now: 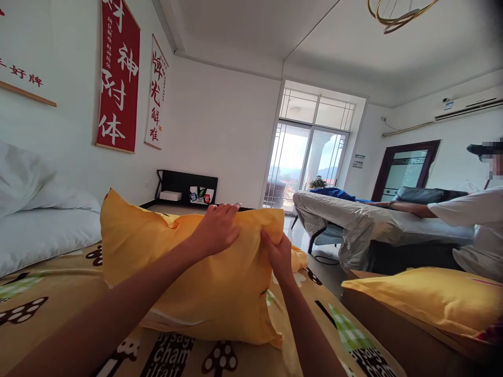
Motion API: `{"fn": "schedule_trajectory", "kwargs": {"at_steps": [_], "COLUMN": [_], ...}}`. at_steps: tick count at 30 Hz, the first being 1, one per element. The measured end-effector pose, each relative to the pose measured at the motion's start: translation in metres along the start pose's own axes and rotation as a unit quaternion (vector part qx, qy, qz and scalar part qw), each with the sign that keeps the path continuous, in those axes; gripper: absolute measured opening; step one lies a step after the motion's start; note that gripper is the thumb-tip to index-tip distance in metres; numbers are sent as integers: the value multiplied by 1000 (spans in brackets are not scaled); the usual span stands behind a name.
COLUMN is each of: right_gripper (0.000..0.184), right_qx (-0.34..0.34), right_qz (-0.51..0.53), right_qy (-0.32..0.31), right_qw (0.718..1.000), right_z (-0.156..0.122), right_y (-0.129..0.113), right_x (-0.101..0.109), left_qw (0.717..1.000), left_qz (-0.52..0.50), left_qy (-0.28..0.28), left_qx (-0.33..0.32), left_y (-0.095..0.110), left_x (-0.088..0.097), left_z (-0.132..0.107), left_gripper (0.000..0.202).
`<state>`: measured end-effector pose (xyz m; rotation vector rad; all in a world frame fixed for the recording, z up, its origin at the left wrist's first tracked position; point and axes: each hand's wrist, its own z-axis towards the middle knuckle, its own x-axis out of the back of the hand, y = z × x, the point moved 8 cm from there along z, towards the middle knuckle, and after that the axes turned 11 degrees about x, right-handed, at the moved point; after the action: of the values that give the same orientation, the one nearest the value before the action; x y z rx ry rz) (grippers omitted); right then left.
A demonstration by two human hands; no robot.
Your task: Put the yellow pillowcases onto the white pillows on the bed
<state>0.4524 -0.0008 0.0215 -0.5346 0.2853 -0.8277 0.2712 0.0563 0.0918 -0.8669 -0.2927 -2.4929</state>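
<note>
A yellow pillow stands on its long side on a bed sheet patterned with mushrooms and lettering. My left hand grips its top edge near the middle, fingers bent over the fabric. Close to the upper right corner, my right hand pinches the pillowcase, bunching the cloth into folds. Behind the pillow's right end, a bit more yellow cloth shows on the sheet. The pillow's far face is hidden.
White bedding is heaped on the left. A second yellow pillow lies on a brown surface at right. Beyond it, a person leans over a plastic-covered table. A low black rack stands by the far wall.
</note>
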Motion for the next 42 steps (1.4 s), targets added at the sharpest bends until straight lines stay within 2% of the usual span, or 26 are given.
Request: {"fn": "schedule_trajectory", "kwargs": {"at_steps": [2,4,8,11,15,20,21,23,26,28,29,31,33,35,37,39,42], "right_gripper": [42,41,39,32,30,31,31,33,36,38,39,39,40,43,42,37,26], "right_qx": [12,19,5,13,57,7,13,45,66,50,45,42,38,31,38,58,90], "right_qz": [1,-3,74,67,-11,66,42,-33,-97,-97,-99,-114,-136,-154,-181,-225,-289], "right_qy": [-4,-16,-83,-112,-86,-198,-195,-133,47,149,164,130,106,138,164,155,62], "right_qw": [1000,1000,994,991,995,978,980,990,992,983,980,984,984,978,969,960,951], "right_z": [-3,-5,-9,-12,-16,-16,-10,9,28,27,25,22,20,19,20,22,29], "right_y": [-6,-11,-21,-34,-45,-39,-40,-46,-48,-39,-33,-23,-15,-11,-12,-14,-14], "right_x": [1,7,14,12,5,-29,-28,-15,24,46,50,49,51,63,74,79,71], "left_qw": [997,992,982,976,970,973,975,980,990,988,983,968,948,929,916,911,909], "left_qz": [-52,-102,-183,-216,-243,-227,-221,-197,-108,-38,-11,14,29,-2,-46,-58,-21], "left_qy": [-46,-74,-39,-22,-16,3,10,30,87,137,159,181,171,166,172,162,130], "left_qx": [14,32,29,26,-7,-26,-21,-6,18,56,90,175,267,331,359,376,396], "left_y": [23,33,34,33,38,39,36,25,-17,-67,-99,-168,-232,-280,-305,-315,-315], "left_x": [-14,-28,-38,-36,-25,-17,-15,-5,24,48,58,71,72,65,55,42,34], "left_z": [8,11,5,-3,-10,-9,-8,-7,-19,-37,-49,-75,-104,-135,-163,-184,-196], "left_gripper": [27,21,21,26,23,21,20,18,34,36,35,34,39,48,54,52,36]}}
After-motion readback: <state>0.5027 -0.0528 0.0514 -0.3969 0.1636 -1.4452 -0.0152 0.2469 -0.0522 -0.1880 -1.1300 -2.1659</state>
